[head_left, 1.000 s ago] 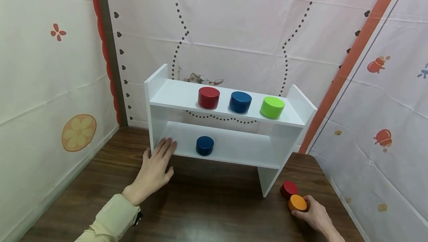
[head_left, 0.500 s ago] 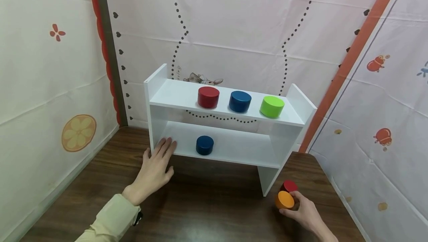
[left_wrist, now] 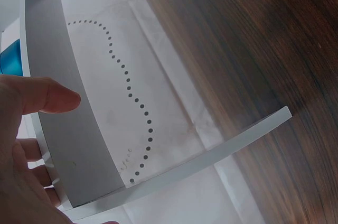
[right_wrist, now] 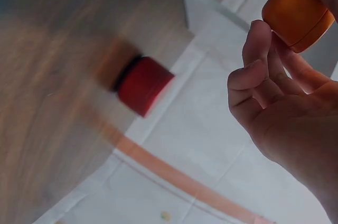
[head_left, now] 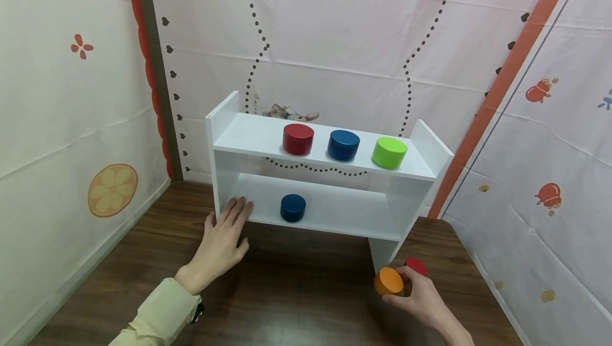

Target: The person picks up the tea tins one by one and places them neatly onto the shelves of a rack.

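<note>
In the head view my right hand (head_left: 421, 298) pinches a small orange round tin (head_left: 389, 281) between thumb and fingers, raised over the table by the shelf's right foot. Its seam line shows in the right wrist view, where the tin (right_wrist: 296, 10) sits at the fingertips. A red tin (head_left: 416, 267) stands behind that hand, partly hidden by it. My left hand (head_left: 217, 250) rests its extended fingers on the left end of the white shelf's (head_left: 344, 213) lower board. The thumb (left_wrist: 58, 97) overlaps the board's underside in the left wrist view.
On the upper board stand a red tin (head_left: 298, 140), a blue tin (head_left: 343, 145) and a green tin (head_left: 389, 153). A dark blue tin (head_left: 292, 208) is on the lower board. Patterned cloth (head_left: 334, 27) surrounds the brown wooden table (head_left: 287, 303) at the back and sides.
My right hand has lifted the orange tin from in front of the red one and carried it left, toward the shelf's right foot. My left hand stays in place.
</note>
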Available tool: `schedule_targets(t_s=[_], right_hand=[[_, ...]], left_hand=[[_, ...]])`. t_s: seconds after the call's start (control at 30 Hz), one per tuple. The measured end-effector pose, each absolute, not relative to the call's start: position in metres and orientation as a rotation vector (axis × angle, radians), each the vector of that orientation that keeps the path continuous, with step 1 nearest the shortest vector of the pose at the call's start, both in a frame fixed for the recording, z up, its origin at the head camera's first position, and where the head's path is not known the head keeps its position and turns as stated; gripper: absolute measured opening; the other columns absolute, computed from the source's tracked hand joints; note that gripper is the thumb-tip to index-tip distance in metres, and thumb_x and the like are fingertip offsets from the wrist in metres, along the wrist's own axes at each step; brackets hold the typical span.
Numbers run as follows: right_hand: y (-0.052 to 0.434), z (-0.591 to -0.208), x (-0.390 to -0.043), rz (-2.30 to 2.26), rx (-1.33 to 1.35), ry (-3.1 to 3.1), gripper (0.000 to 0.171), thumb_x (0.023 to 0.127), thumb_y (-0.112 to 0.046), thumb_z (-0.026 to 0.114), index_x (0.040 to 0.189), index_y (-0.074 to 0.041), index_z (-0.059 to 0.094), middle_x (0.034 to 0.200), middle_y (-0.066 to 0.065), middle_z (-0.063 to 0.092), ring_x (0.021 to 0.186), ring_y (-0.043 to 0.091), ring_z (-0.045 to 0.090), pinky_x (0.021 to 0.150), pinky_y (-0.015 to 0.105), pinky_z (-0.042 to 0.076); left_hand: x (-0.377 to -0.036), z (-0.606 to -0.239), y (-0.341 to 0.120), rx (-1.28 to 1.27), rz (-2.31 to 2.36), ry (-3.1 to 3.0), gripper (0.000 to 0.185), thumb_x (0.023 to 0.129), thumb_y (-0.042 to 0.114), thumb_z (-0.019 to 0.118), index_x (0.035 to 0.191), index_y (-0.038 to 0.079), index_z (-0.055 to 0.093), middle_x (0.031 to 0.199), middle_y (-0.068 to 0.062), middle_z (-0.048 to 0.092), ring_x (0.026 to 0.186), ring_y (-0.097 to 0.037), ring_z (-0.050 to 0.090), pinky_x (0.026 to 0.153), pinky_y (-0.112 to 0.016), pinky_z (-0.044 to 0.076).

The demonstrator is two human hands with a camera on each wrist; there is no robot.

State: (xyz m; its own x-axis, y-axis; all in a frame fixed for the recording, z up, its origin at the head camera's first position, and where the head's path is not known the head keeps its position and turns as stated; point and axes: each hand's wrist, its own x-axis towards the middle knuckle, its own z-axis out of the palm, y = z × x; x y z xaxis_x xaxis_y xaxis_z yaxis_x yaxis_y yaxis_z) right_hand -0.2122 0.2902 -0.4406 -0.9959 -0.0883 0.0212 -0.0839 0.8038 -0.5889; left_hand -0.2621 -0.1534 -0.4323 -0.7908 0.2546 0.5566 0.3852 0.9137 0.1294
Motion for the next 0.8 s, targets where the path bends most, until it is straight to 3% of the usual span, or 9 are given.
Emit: schedule_targets(t_s=[0.23, 0.8], right_hand=[[0.274, -0.428, -0.215, -0.989, -0.253, 2.97, 0.056, 0.069, -0.036, 0.084, 0.113, -0.007, 0.063, 0.094, 0.0, 0.065, 0.075, 0.011, 0.055, 0.063, 0.019, 0.047], [0.237, -0.387, -0.227, -0.954, -0.476, 3.003, 0.057, 0.073, -0.041, 0.081, 0.116, -0.01, 0.062, 0.085, -0.005, 0.061, 0.062, 0.006, 0.051, 0.055, 0.021, 0.045]], left_hand=[[-0.262, -0.433, -0.153, -0.46, -0.316, -2.522, 0.077, 0.078, 0.019, 0.073, 0.146, 0.008, 0.039, 0.153, -0.016, 0.037, 0.142, -0.035, 0.031, 0.098, -0.073, 0.031], [-0.263, -0.433, -0.153, -0.459, -0.304, -2.504, 0.078, 0.076, 0.019, 0.075, 0.145, 0.007, 0.041, 0.151, -0.017, 0.039, 0.14, -0.035, 0.033, 0.097, -0.073, 0.032]])
